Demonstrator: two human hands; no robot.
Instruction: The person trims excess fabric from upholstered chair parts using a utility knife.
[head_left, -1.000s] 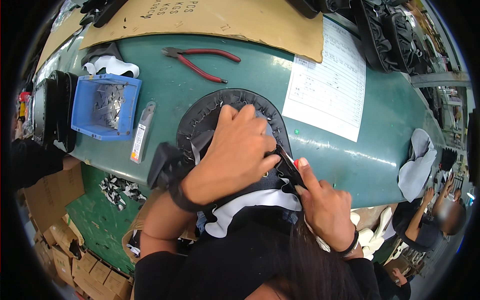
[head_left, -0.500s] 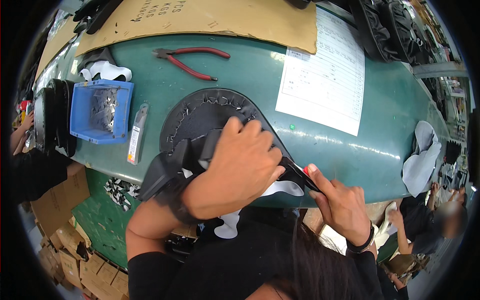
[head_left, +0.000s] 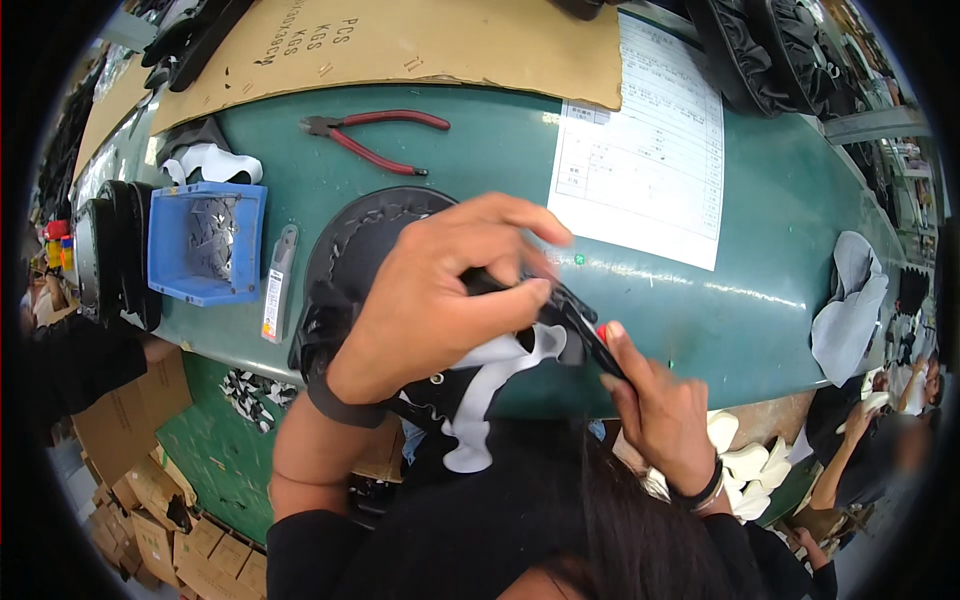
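Note:
A black padded, curved piece [head_left: 345, 235] with a stapled, gathered edge lies at the table's front edge. My left hand [head_left: 435, 290] is over it, thumb and curled fingers closing around a black part of it, index finger stretched out. Much of the piece is hidden beneath this hand. My right hand [head_left: 665, 415] grips a black utility knife [head_left: 600, 355] with a red part by my thumb. The knife's front end is close to the black material by my left fingertips; its blade is not clear. A white strip of material [head_left: 480, 400] hangs down from the piece toward my lap.
Red-handled cutting pliers [head_left: 385, 118] lie beyond the piece. To the left are a slim grey case [head_left: 278, 290] and a blue bin [head_left: 165, 245] of metal bits. Cardboard [head_left: 450, 45] and a printed sheet [head_left: 640, 180] lie at the back. Grey fabric [head_left: 848, 310] lies right; co-workers sit both sides.
My left hand has lifted and turned, its index finger now extended. The black piece has shifted and turned, and more of the white strip shows. My right hand still holds the knife.

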